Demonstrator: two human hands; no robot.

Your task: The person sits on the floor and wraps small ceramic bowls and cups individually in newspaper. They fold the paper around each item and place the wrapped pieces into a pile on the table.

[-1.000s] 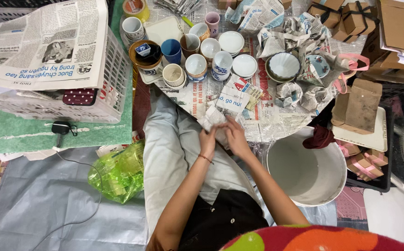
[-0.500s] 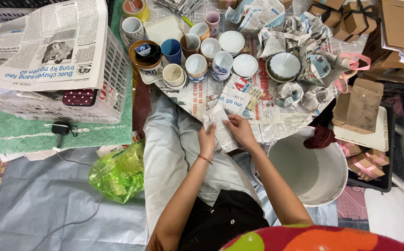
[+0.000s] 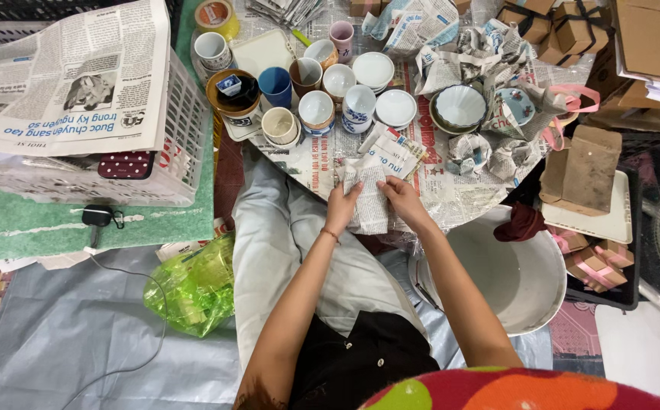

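**Both hands wrap a small bundle in newspaper**

Hands first, from the head camera: the left hand [image 3: 343, 203] and the right hand [image 3: 401, 199] meet at the near edge of the worktop [image 3: 451, 199], both closed on a newspaper bundle [image 3: 370, 199]. The left hand grips the bundle's left side, with the fingers curled over the paper. The right hand pinches its right side, thumb on top. What is inside the paper cannot be seen. The bundle hangs partly over the worktop's edge, above the person's lap.

Behind the bundle, a cluster of cups and bowls stands on newspaper sheets: a blue cup [image 3: 275, 85], a cream cup [image 3: 279, 125], several white bowls [image 3: 373, 70] and a larger pale bowl [image 3: 459, 108] sitting in crumpled paper. A roll of tape [image 3: 217, 15] lies at the far edge.

To the left, a white plastic basket [image 3: 182, 144] carries an open newspaper [image 3: 64, 83]. A green plastic bag [image 3: 193, 285] lies on the floor near the person's left knee. A white basin [image 3: 524, 273] stands just beside the right forearm, and small cardboard boxes [image 3: 573, 30] are stacked at the far right.
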